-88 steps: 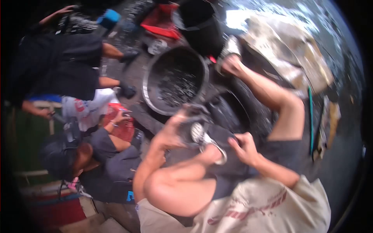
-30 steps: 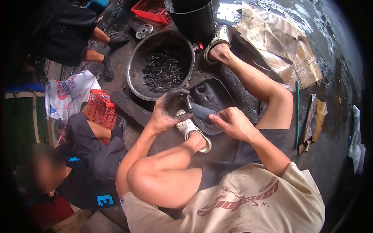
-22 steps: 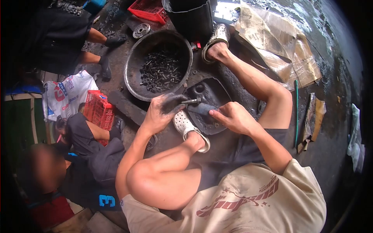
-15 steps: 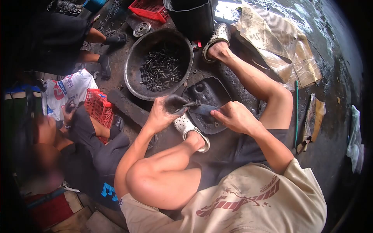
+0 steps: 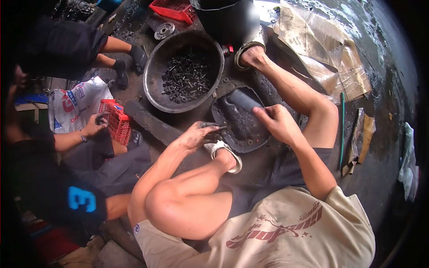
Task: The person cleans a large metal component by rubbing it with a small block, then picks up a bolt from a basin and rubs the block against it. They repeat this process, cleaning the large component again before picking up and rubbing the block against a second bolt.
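Observation:
My left hand (image 5: 205, 135), its fingertips blackened, hovers at the left edge of a black shallow pan (image 5: 250, 145). Its fingers are stretched out, and I see nothing held in them. In my right hand (image 5: 280, 123) is a dark grey flat slab (image 5: 243, 99), gripped at its near end, with the far end slanting over the pan. Just beyond my left hand stands a round metal basin (image 5: 152, 85) with many dark bolts (image 5: 185, 78) heaped inside.
A black bucket (image 5: 228, 22) and a red crate (image 5: 172, 10) stand behind the basin. Cardboard (image 5: 313, 44) lies at the right, near a green stick (image 5: 342, 129). To the left, a co-worker's hand (image 5: 94, 125) is near another red crate (image 5: 118, 123).
The bolt that my left hand held against the slab no longer shows, and those fingers have spread. My right hand has swung the slab up and away. The co-worker on the left has shifted.

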`<state>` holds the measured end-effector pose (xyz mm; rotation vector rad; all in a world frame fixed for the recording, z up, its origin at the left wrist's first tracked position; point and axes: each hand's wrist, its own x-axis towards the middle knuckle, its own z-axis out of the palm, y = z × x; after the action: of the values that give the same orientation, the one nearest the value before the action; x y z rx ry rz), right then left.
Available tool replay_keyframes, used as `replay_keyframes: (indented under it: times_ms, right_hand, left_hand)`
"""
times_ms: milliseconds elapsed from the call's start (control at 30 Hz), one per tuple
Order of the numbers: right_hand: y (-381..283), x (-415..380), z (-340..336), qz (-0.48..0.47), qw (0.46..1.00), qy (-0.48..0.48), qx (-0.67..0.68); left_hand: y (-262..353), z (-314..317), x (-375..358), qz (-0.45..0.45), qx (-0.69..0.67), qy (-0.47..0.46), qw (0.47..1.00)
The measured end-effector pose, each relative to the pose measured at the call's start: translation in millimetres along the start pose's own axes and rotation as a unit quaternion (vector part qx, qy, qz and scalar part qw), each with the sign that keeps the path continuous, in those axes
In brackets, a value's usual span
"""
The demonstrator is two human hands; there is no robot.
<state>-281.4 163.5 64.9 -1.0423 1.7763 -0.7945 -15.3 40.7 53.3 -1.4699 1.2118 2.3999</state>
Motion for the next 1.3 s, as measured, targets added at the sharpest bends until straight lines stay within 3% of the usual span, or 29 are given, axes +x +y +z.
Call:
replay_keyframes:
  times_ms: [167, 467, 600, 633, 667, 733, 800, 900, 1000, 1067, 1100, 1167, 1200, 1233, 1300]
  right_hand:
    - [46, 5, 11, 0.044, 0.998, -0.028, 0.03]
    - [59, -12, 35, 0.07, 0.994, -0.079, 0.029]
    - [62, -11, 42, 0.042, 0.997, -0.061, 0.026]
    - [60, -10, 44, 0.028, 0.998, -0.05, 0.031]
    - [57, -9, 47, 0.024, 0.998, -0.035, 0.055]
    - [30, -8, 50, 0.017, 0.994, -0.005, 0.104]
    - [9, -4, 55, -0.059, 0.989, 0.02, 0.131]
    - [-17, -1, 63, -0.095, 0.988, 0.003, 0.119]
    - [44, 2, 85, -0.123, 0.989, 0.05, 0.06]
    - [92, 3, 87, -0.017, 0.999, 0.031, 0.04]
    - [85, 0, 85, 0.0, 0.993, 0.045, 0.109]
    - [35, -4, 72, -0.115, 0.983, 0.053, 0.136]
    - [13, -3, 71, -0.174, 0.971, 0.062, 0.15]
    - [2, -3, 74, -0.183, 0.968, 0.052, 0.166]
    - [58, 16, 96, -0.148, 0.985, 0.055, 0.063]
  left_hand:
    - [-20, -3, 6, 0.023, -0.051, 0.016, 0.998]
    - [-58, -54, 49, 0.137, 0.191, 0.061, 0.97]
    - [-80, -63, 61, 0.183, 0.317, 0.051, 0.929]
    - [-82, -68, 66, 0.282, 0.415, 0.066, 0.862]
    - [-86, -71, 69, 0.262, 0.425, 0.063, 0.864]
    - [-43, -29, 35, 0.169, 0.394, 0.056, 0.902]
    - [-13, -2, 16, 0.153, 0.356, 0.042, 0.921]
    - [-18, 0, 21, 0.317, 0.267, 0.021, 0.91]
    - [-16, -6, 13, 0.301, 0.318, 0.003, 0.899]
    - [-13, -17, 15, 0.294, 0.352, -0.001, 0.889]
    - [-21, -53, 41, 0.258, 0.364, -0.055, 0.893]
    - [-38, -77, 59, 0.222, 0.36, -0.088, 0.902]
    - [-31, -61, 45, 0.23, 0.355, -0.068, 0.904]
    - [-15, -39, 27, 0.242, 0.353, -0.047, 0.903]
    - [15, 0, -10, 0.275, 0.348, -0.001, 0.896]
